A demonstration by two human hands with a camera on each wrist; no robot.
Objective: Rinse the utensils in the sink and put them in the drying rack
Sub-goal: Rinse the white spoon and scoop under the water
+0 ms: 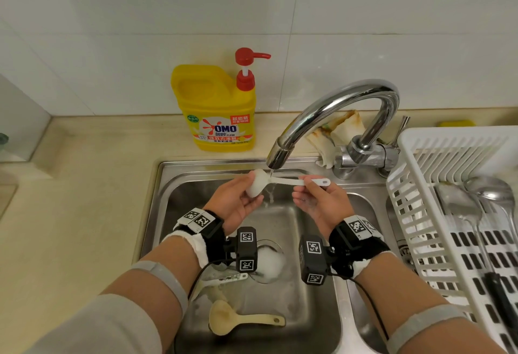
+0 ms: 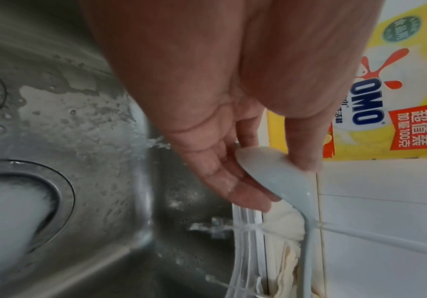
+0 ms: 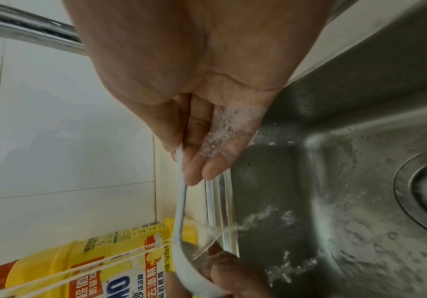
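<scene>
White spoon (image 1: pixel 283 181) held level under the faucet spout (image 1: pixel 277 157), over the back of the sink basin (image 1: pixel 173 199); a thin stream of water lands where bowl meets handle. Left hand (image 1: pixel 238 202) cups the spoon's bowl: thumb on one side, fingers (image 2: pixel 232 181) curved under the other. Right hand (image 1: pixel 316 199) pinches the handle between thumb and index finger near its far end; remaining fingers loosely extended, with suds on them (image 3: pixel 222 137). Both palms turned up and inward, forearms reaching in from the near edge, wrists above the drain (image 1: pixel 269 261). A beige spoon (image 1: pixel 238 318) lies on the basin floor near the front edge. Drying rack (image 1: pixel 437 193) sits to the right of the sink and holds metal ladles (image 1: pixel 487 193). Yellow detergent bottle (image 1: pixel 221 106) stands behind the sink.
</scene>
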